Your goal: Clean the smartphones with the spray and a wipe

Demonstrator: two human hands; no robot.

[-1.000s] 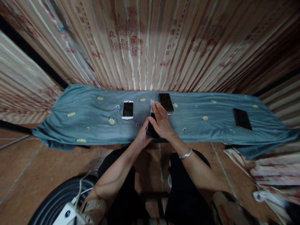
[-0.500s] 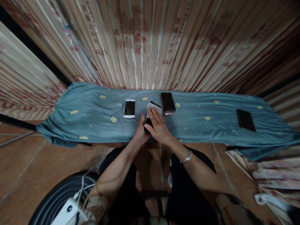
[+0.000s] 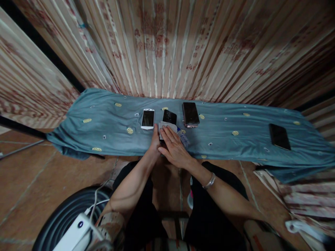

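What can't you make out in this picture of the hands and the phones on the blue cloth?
- Pale cloth or paper, head view: mostly hidden under the right hand and left hand; what it is cannot be told.
- Small clear item beside the right hand: too small and blurred to name.
- Dark phone: near edge hidden by the pale piece.
- White device: cut off by the bottom edge.
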